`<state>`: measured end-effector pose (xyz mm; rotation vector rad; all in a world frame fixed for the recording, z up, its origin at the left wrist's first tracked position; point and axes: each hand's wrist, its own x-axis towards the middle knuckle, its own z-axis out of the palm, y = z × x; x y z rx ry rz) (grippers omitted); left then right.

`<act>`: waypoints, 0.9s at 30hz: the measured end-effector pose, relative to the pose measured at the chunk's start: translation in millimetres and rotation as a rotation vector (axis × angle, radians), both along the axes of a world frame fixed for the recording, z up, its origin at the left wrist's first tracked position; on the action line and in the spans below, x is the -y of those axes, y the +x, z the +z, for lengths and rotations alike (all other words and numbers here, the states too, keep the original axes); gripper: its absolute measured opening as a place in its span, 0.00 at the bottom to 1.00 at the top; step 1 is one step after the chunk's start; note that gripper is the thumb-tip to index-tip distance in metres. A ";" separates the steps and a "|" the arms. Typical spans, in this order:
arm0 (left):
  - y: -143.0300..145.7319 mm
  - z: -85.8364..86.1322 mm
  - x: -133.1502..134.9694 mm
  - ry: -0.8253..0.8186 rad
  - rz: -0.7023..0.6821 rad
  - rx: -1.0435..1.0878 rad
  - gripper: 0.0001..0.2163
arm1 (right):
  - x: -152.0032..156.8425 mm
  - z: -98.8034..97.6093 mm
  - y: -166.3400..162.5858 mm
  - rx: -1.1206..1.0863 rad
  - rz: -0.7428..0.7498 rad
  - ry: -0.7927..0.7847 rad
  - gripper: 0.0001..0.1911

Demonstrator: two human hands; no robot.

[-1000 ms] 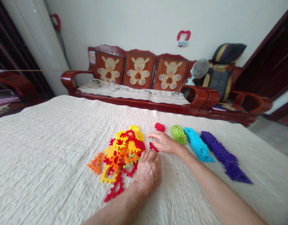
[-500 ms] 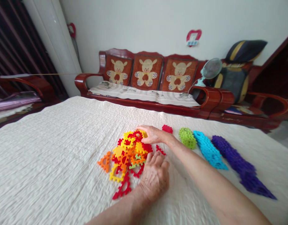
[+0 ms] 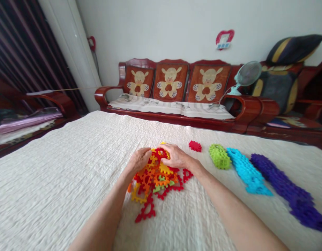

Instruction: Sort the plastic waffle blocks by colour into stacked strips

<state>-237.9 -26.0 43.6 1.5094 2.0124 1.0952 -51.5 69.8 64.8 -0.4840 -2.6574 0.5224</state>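
A heap of toothed plastic building pieces (image 3: 147, 177), mostly red, orange and yellow with a bit of green, lies on the white quilted cover (image 3: 79, 167). My left hand (image 3: 140, 159) rests against the heap's far left side, fingers stretched forward and partly hidden. On the far right side, my right hand (image 3: 176, 156) curls thumb and fingers around a red piece (image 3: 161, 153) and some yellow ones beside it. A red triangular piece (image 3: 147, 210) sticks out toward me at the near edge.
To the right lie a red block (image 3: 195, 146), a stacked green bundle (image 3: 219, 157), a light-blue row (image 3: 248, 170) and a long purple row (image 3: 286, 191). Behind the covered surface stands a wooden sofa (image 3: 161, 118) with bear cushions, and a small fan (image 3: 248, 74).
My left hand has moved from the heap's near right side to its far left side. My right hand stays at the far right. The view has shifted slightly left.
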 end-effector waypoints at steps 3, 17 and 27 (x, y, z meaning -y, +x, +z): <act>-2.5 -1.5 0.8 0.008 0.002 0.254 0.24 | -1.5 9.0 9.9 -0.062 -0.037 -0.061 0.26; -14.8 -24.6 -10.1 0.038 0.018 0.187 0.23 | -77.3 32.4 101.1 0.231 -0.721 0.131 0.23; -16.1 -28.4 -12.5 0.035 0.032 0.152 0.21 | -74.1 21.8 93.6 0.458 -0.664 0.051 0.22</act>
